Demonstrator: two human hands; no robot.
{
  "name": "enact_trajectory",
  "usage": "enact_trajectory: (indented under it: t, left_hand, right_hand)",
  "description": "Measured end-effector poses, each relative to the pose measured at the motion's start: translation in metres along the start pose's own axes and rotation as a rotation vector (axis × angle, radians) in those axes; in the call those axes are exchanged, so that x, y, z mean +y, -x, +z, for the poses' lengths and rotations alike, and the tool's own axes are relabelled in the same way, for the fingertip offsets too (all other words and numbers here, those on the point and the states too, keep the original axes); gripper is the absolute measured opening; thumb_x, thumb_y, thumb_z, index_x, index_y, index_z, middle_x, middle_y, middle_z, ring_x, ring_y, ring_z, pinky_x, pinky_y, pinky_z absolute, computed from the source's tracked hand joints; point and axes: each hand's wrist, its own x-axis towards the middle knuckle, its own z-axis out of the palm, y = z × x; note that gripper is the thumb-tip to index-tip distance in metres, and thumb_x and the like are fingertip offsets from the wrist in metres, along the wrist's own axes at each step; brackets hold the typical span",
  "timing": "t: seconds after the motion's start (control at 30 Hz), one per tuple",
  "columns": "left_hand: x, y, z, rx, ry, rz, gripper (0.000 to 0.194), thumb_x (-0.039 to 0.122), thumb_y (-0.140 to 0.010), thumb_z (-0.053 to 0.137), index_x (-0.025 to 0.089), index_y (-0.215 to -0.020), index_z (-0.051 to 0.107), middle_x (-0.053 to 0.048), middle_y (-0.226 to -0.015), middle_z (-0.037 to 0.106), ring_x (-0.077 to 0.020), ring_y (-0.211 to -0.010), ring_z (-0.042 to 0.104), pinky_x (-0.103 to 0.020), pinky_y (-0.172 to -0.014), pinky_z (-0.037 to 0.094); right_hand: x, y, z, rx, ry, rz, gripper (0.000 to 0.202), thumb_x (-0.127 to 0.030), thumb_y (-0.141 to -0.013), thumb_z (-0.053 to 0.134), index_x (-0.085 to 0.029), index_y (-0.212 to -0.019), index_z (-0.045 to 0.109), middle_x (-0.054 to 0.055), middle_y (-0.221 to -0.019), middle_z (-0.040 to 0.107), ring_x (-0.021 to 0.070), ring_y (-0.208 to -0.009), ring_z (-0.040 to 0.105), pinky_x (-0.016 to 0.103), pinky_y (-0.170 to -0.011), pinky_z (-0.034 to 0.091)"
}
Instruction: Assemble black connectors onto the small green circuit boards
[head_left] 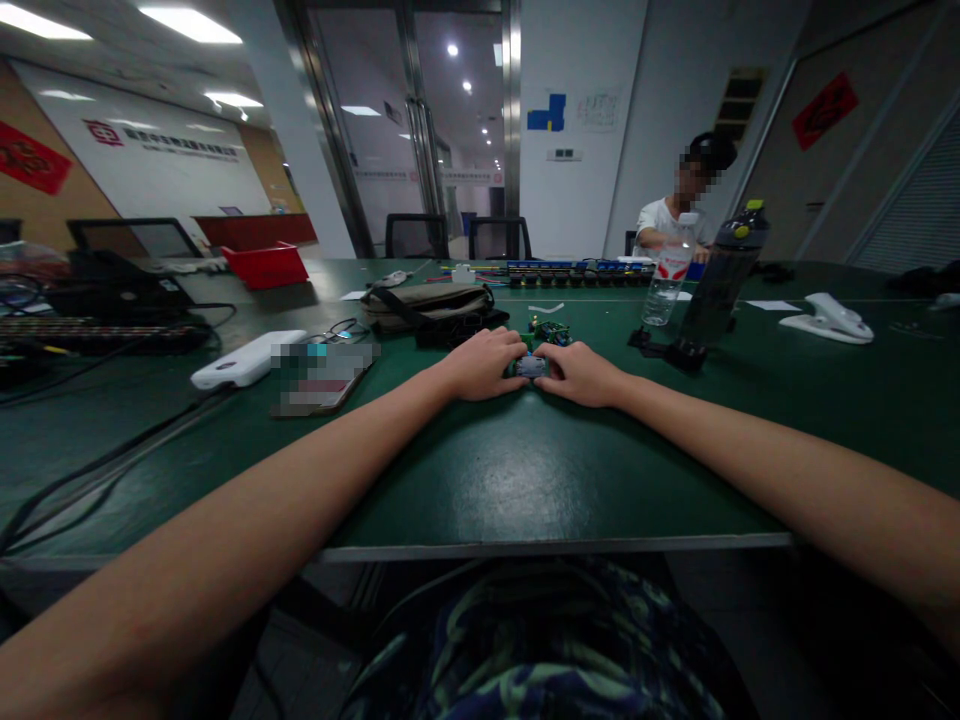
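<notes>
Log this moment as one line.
left hand: holding grey part | right hand: holding grey part | behind: green pieces | surface: green table

Looks dim, lit by ceiling panels (191, 24) at upper left and small lamps (452, 49) beyond the glass doors (360, 60). Shows pale glare on the green bench (510, 480), near-black shadow beneath. Stretches toward the sides; renders the gray piece (531, 367) between the fingers (556, 353) softly.

Small part (531, 367) grey; tabletop (495, 470) dark green; bin (266, 266) red.
</notes>
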Motion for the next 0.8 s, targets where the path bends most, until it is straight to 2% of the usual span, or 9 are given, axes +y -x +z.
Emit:
enact_trajectory:
  t: [0.33,0.8]
  left_hand:
    - [0.0029,-0.0004,-0.0033,-0.027,0.002,-0.035,0.030,0.040,-0.090,0.055,0.015,-0.106,0.060,-0.013,-0.107,0.066,-0.0264,-0.100,0.060,-0.037,-0.084,0.044]
    - [0.0001,-0.0006,-0.0010,-0.026,-0.018,-0.047,0.021,0.026,-0.089,0.054,0.016,-0.106,0.059,-0.011,-0.103,0.068,-0.0262,-0.100,0.061,-0.036,-0.082,0.043]
  right_hand:
    - [0.0015,0.0001,-0.0010,0.016,-0.002,-0.001,0.030,-0.027,-0.086,0.065,-0.016,-0.114,0.064,0.001,-0.076,0.066,0.0149,-0.066,0.057,0.025,-0.065,0.034]
    - [-0.0016,-0.0004,-0.0024,-0.008,0.005,0.010,0.027,-0.027,-0.087,0.065,-0.014,-0.111,0.065,0.002,-0.075,0.067,0.0139,-0.064,0.056,0.024,-0.064,0.034]
